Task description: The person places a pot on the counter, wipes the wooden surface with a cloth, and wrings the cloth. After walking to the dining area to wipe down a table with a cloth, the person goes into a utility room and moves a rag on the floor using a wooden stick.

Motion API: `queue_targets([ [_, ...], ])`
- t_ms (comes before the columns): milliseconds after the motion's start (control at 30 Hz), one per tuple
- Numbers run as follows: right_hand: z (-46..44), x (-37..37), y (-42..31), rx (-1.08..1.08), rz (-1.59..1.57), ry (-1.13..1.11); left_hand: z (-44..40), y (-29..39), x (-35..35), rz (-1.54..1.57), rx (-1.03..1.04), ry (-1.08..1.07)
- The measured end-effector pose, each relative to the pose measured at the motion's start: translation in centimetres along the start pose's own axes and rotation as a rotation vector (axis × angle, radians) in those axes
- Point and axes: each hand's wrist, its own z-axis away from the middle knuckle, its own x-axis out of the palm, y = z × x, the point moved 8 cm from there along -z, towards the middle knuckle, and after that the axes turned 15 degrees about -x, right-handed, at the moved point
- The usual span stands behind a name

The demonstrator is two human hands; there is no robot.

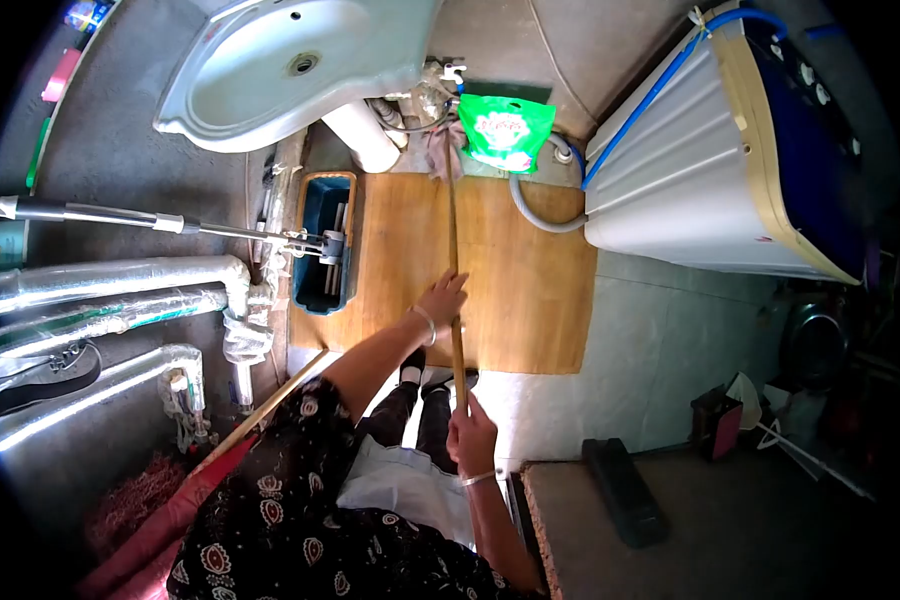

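Observation:
A long wooden-handled mop (459, 360) runs away from my body, its far end meeting a pinkish-grey cloth head (442, 152) beneath the sink's plumbing. My left hand (440, 299) lies over the middle of the handle, fingers bent loosely across it. Nearer my body, my right hand (473, 438) is wrapped round the handle close to its top end. Beside the cloth, almost touching the handle, stands a bright green bag (507, 134). Under the handle spreads a wood-patterned floor mat (530, 300).
Left of the mat is a dark mop bucket (315, 210) with another metal-handled mop (120, 215) across it. A washbasin (260, 75) overhangs at the back. A washing machine (670, 160) and grey hose (540, 218) stand right. Wrapped pipes (120, 280) line the left wall.

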Motion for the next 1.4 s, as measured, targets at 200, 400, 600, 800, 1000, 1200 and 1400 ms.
queue_targets([
  [200, 1.7, -2.5, 0.6, 0.063, 0.049, 0.023, -0.5, 1.7, 2.6, -0.08, 0.001, -0.018],
  [400, 13.1, -10.2, 4.0, 0.201, 0.201, 0.005, 9.7, 7.5, 9.5, -0.018, 0.077, -0.136],
  [600, 18.9, -22.1, 8.7, -0.184, 0.685, -0.109, 16.1, 13.3, 10.8, 0.139, 0.135, -0.169],
  [800, 13.9, -11.8, -0.3, 0.189, 0.369, -0.006, 10.4, 10.9, 7.4, 0.035, 0.052, -0.235],
  [1000, 4.8, -4.8, -2.8, 0.103, 0.179, -0.046, 2.6, 5.2, 0.6, -0.111, 0.02, -0.14],
  [1200, 6.6, -2.9, -3.1, 0.18, 0.174, 0.033, 3.8, 5.1, -0.4, -0.133, 0.059, -0.19],
  [1400, 16.4, -8.2, 0.1, 0.12, 0.565, 0.146, 11.1, 9.8, 2.6, -0.083, 0.269, -0.482],
])
